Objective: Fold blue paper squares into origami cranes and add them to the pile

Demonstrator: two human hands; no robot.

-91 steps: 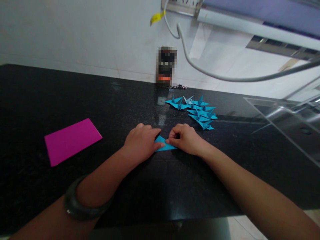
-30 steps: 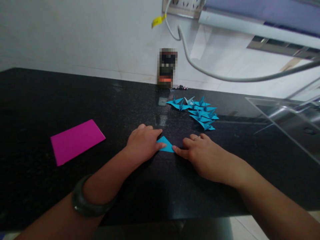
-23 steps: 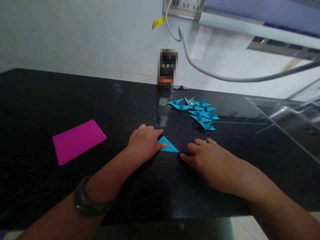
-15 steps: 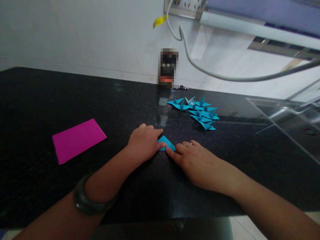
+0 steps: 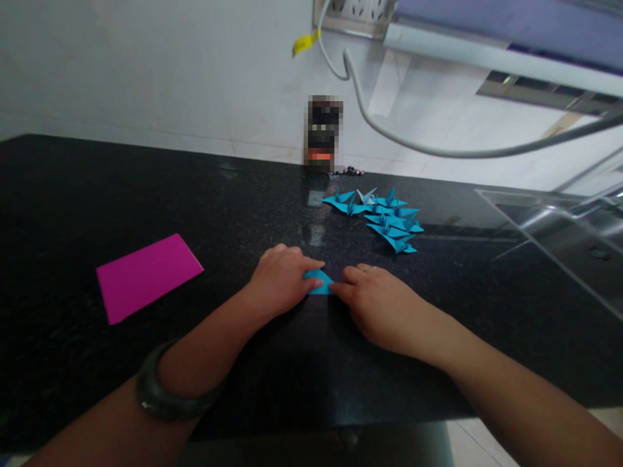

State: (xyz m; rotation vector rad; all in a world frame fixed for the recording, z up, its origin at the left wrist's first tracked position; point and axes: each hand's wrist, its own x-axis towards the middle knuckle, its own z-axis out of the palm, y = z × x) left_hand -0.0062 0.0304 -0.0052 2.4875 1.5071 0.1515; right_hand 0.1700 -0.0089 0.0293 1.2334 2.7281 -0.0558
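A small folded piece of blue origami paper (image 5: 321,288) lies on the black countertop between my hands. My left hand (image 5: 283,280) holds its left side down, the thumb across the paper and the index finger along its upper edge. At the right corner, the thumb and index finger of my right hand (image 5: 374,301) close on the paper, with the other fingers curled in. The paper's left end is hidden under my left hand. Beyond my right hand sits a cluster of several folded blue paper cranes (image 5: 389,224), one of them paler.
A magenta sheet stack or packet (image 5: 150,279) lies on the countertop (image 5: 233,214) at left. Against the wall stands a pixelated dark object (image 5: 323,130) beside a beaded string (image 5: 349,171). A grey cable (image 5: 438,153) hangs at upper right, above a metal sink (image 5: 579,253).
My right index finger has slid from the paper's middle to its right corner. The left index finger now reaches farther along the upper edge. The view has shifted slightly.
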